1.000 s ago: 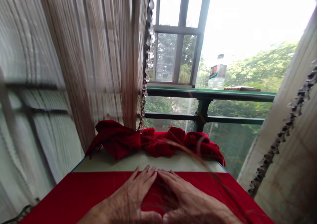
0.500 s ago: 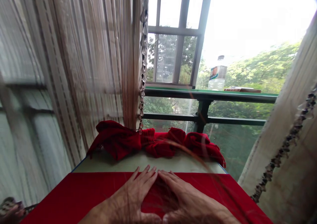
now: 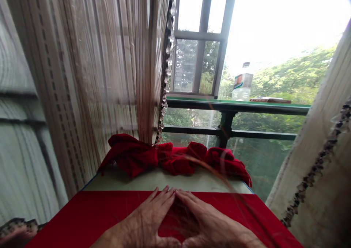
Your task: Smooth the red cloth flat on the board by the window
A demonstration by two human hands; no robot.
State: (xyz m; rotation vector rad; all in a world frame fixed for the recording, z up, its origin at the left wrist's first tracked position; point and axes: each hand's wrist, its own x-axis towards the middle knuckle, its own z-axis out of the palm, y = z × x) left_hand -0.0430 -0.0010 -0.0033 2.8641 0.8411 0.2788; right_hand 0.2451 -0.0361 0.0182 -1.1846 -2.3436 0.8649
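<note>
My left hand and my right hand lie flat, palms down, on a smooth red cloth spread over the table. Their index fingertips meet near the cloth's far edge, and the thumbs come together at the bottom of the view, framing a patch of red. Neither hand holds anything. Beyond the fingertips runs a pale strip of bare tabletop. Along the table's far end lies a bunched red fringed cloth, apart from both hands.
A striped sheer curtain with a beaded edge hangs at left, another curtain at right. Behind the table stands a dark railing at an open window. A clear plastic bottle and a flat brown object rest on the ledge.
The left curtain and its bead strand have swayed; the strand's upper part is farther right. My hands stay in nearly the same place, and the view has shifted slightly.
</note>
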